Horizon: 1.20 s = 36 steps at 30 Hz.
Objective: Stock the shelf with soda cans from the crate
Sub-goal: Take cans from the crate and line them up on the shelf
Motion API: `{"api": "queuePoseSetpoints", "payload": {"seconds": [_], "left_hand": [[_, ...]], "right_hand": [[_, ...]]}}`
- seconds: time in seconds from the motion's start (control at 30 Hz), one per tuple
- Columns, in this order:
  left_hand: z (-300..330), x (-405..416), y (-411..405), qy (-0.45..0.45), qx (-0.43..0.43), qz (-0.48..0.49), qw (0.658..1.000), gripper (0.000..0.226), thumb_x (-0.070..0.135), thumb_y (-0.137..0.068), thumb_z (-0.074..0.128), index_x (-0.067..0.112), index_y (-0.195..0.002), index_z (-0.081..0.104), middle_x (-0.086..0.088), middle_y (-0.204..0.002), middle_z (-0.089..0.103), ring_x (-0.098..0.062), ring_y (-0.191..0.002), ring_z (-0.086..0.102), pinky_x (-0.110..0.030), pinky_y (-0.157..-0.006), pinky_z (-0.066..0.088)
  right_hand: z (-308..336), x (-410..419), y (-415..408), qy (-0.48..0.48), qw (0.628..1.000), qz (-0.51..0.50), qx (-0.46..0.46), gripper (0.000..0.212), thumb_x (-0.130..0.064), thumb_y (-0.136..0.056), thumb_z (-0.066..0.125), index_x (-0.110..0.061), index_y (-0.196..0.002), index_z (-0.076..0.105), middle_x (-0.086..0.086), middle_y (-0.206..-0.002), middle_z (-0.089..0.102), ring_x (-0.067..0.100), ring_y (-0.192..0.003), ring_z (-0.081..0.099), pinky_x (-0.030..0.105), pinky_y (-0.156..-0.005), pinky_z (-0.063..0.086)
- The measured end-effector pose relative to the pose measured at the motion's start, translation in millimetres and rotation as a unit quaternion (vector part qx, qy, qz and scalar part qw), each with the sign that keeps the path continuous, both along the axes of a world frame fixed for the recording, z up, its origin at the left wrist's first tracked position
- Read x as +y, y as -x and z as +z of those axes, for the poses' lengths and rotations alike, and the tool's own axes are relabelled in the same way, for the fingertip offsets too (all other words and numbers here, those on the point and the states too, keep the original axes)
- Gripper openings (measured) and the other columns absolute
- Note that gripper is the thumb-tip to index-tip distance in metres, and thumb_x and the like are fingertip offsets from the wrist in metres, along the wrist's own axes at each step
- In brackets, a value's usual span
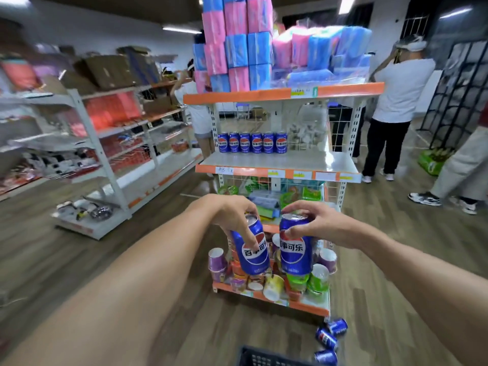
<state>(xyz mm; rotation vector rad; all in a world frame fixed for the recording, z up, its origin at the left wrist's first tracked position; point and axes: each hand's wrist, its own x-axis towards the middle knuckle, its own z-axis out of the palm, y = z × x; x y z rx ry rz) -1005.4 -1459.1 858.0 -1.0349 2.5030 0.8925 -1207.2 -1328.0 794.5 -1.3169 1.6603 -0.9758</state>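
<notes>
My left hand [235, 215] grips a blue soda can [254, 256] from the top, tilted slightly. Beside it my right hand [320, 220] holds a second blue soda can [295, 253] upright by its rim. Both cans hang in front of the orange-edged shelf unit, below its middle shelf [277, 169]. Several matching cans [252, 142] stand in a row at the back left of that shelf. The dark crate [260, 356] shows at the bottom edge. Three loose cans [328, 338] lie on the floor to its right.
Pink and blue tissue packs [237, 43] fill the top shelf. Cup noodles [274, 285] crowd the bottom shelf. A white shelving row [105, 143] runs along the left. People stand behind the unit, one in a white shirt [398, 93] at right.
</notes>
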Motion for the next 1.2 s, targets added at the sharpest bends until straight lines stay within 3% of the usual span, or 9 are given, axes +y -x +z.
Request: {"api": "queuePoseSetpoints", "payload": {"seconds": [0.1, 0.23, 0.57, 0.73, 0.93, 1.2], "left_hand": [[5, -9, 4, 0.023, -0.003, -0.001, 1.0, 0.064, 0.024, -0.069, 0.092, 0.022, -0.122, 0.057, 0.003, -0.117, 0.061, -0.023, -0.104, 0.067, -0.026, -0.064, 0.062], [12, -23, 5, 0.061, -0.005, -0.006, 0.998, 0.064, 0.029, -0.069, 0.092, 0.028, -0.122, 0.055, 0.007, -0.117, 0.06, -0.022, -0.106, 0.066, -0.031, -0.073, 0.063], [24, -94, 18, 0.075, 0.003, -0.023, 0.997, 0.063, 0.025, -0.069, 0.091, 0.026, -0.122, 0.057, 0.004, -0.12, 0.061, -0.023, -0.108, 0.065, -0.033, -0.078, 0.062], [16, -157, 24, 0.089, 0.001, -0.057, 0.994, 0.066, 0.026, -0.069, 0.091, 0.026, -0.125, 0.055, 0.004, -0.122, 0.061, -0.022, -0.108, 0.064, -0.031, -0.076, 0.062], [19, -249, 37, 0.132, -0.01, -0.139, 0.981, 0.07, 0.027, -0.066, 0.093, 0.023, -0.125, 0.057, 0.003, -0.122, 0.063, -0.022, -0.106, 0.066, -0.042, -0.085, 0.062], [40, -342, 59, 0.187, -0.007, -0.239, 0.953, 0.073, 0.039, -0.066, 0.09, 0.031, -0.129, 0.055, 0.011, -0.122, 0.054, -0.017, -0.109, 0.058, -0.037, -0.089, 0.057]], "right_hand": [[16, -14, 14, -0.014, 0.998, 0.03, 0.051, 0.054, -0.025, -0.069, 0.09, -0.03, -0.117, 0.066, 0.001, -0.113, 0.071, 0.02, -0.097, 0.072, 0.039, -0.083, 0.061], [32, -34, 23, -0.029, 0.984, 0.073, 0.159, 0.066, -0.04, -0.06, 0.092, -0.036, -0.12, 0.065, -0.012, -0.122, 0.064, 0.014, -0.106, 0.066, 0.038, -0.086, 0.06], [58, -104, 22, -0.05, 0.949, 0.121, 0.287, 0.065, -0.033, -0.061, 0.092, -0.036, -0.118, 0.062, -0.016, -0.113, 0.063, 0.013, -0.102, 0.065, 0.038, -0.081, 0.062], [56, -153, 21, -0.046, 0.944, 0.095, 0.313, 0.062, -0.033, -0.056, 0.091, -0.039, -0.111, 0.062, -0.013, -0.111, 0.064, 0.013, -0.098, 0.067, 0.037, -0.078, 0.062], [55, -218, 14, -0.051, 0.939, 0.028, 0.338, 0.059, -0.029, -0.058, 0.089, -0.039, -0.109, 0.06, -0.013, -0.106, 0.065, 0.01, -0.093, 0.067, 0.034, -0.074, 0.062], [61, -281, 12, -0.06, 0.939, -0.067, 0.331, 0.055, -0.026, -0.059, 0.086, -0.037, -0.107, 0.061, -0.012, -0.104, 0.063, 0.008, -0.09, 0.065, 0.028, -0.069, 0.06]]}}
